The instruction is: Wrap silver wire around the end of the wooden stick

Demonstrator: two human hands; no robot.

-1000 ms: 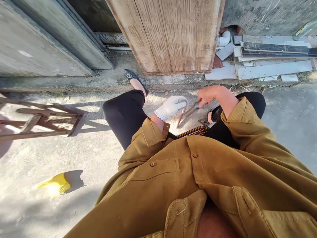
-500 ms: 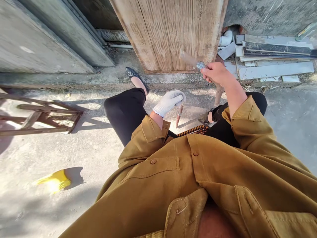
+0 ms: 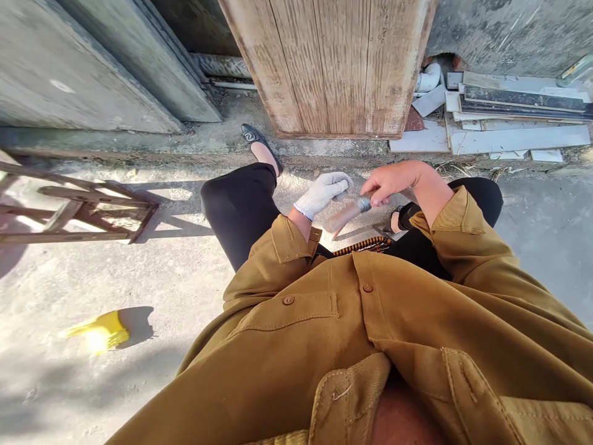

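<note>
Blurred tool (image 3: pixel 346 214) held in the bare right grip (image 3: pixel 388 183), between the knees.
Silvery near the fingers, brownish beyond, it partly hides a reddish stick (image 3: pixel 336 233); the gloved left grip (image 3: pixel 324 191) curls beside it, contents unclear. Striped band (image 3: pixel 351 248) nearby, wooden panel (image 3: pixel 340 74) ahead.

Your gloved left hand (image 3: pixel 324 192) is curling inward, its fingers (image 3: pixel 341 186) pointing toward three o'clock, its forearm (image 3: pixel 300 224) angling toward one. Your bare right hand (image 3: pixel 388 183) is clenching just beside it, at its three o'clock, the right wrist (image 3: pixel 414 173) bending, the right forearm (image 3: pixel 434 188) reaching toward ten.
</note>
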